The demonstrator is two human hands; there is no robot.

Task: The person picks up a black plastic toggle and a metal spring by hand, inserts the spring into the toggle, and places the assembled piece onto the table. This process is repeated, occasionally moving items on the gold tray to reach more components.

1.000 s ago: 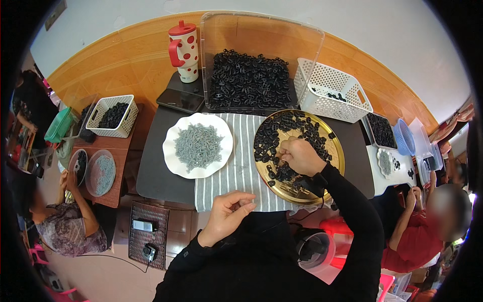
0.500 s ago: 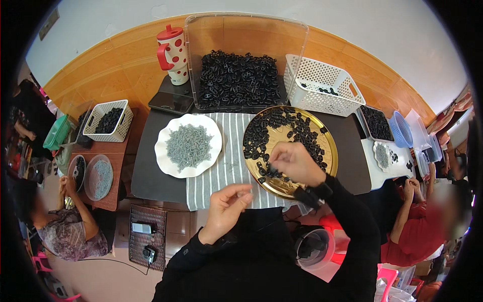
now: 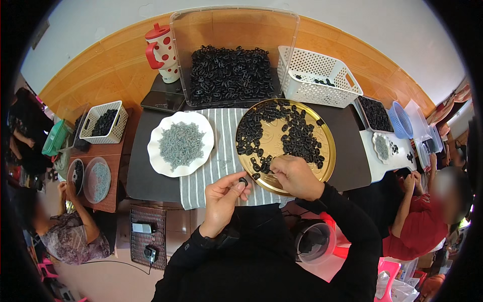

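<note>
Between the thumb and fingers of my left hand (image 3: pixel 222 200) is a small black oval plastic piece (image 3: pixel 243 180), held above the striped cloth just off the tray's near left edge. My right hand (image 3: pixel 297 176) is over the near part of the round gold tray (image 3: pixel 276 138), its fingers pinched together beside loose black pieces. Whether anything is in that pinch is hidden. Many black oval pieces (image 3: pixel 302 141) lie on the tray in a ring-like spread. To the left, a white scalloped plate (image 3: pixel 154 151) carries a heap of small grey screw-like pins (image 3: pixel 181 146).
A clear bin (image 3: pixel 235 12) full of black pieces stands at the back, beside a dotted tumbler (image 3: pixel 164 55) and a dark phone (image 3: pixel 162 101). A white perforated basket (image 3: pixel 317 93) sits back right. Under the plate and tray lies a striped cloth (image 3: pixel 193 194). People work at both sides.
A black piece now shows in my left hand, which has closed around it. My right hand has moved slightly down on the tray. The whole view has shifted a little.
</note>
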